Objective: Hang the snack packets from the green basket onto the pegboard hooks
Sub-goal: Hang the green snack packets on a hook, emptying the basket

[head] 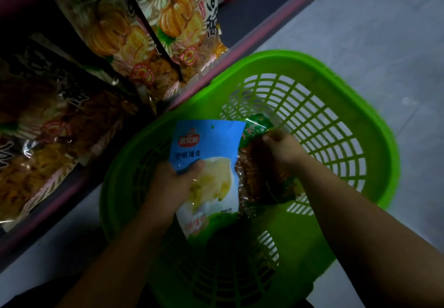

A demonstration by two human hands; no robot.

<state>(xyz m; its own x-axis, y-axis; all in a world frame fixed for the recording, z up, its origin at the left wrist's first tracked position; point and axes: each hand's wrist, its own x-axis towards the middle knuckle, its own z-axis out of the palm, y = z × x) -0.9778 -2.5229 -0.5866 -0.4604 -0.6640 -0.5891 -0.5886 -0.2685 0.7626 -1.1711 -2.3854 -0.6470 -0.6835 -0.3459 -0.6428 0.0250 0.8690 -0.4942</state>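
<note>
A green slotted basket (355,106) stands on the floor below me. My left hand (173,183) grips a blue snack packet (206,139) with pale yellow food pictured on it, held over the basket. Beside it on the right, my right hand (281,149) pinches a green-topped packet (257,173) holding dark brown food, above the basket's bottom. The two packets touch edge to edge. No pegboard hooks show in this view.
A pink-edged store shelf (240,50) runs diagonally along the left, close to the basket's rim, stocked with pumpkin-print bags (177,17) and darker bags (60,120). Grey tiled floor (360,19) lies to the right and beyond the basket.
</note>
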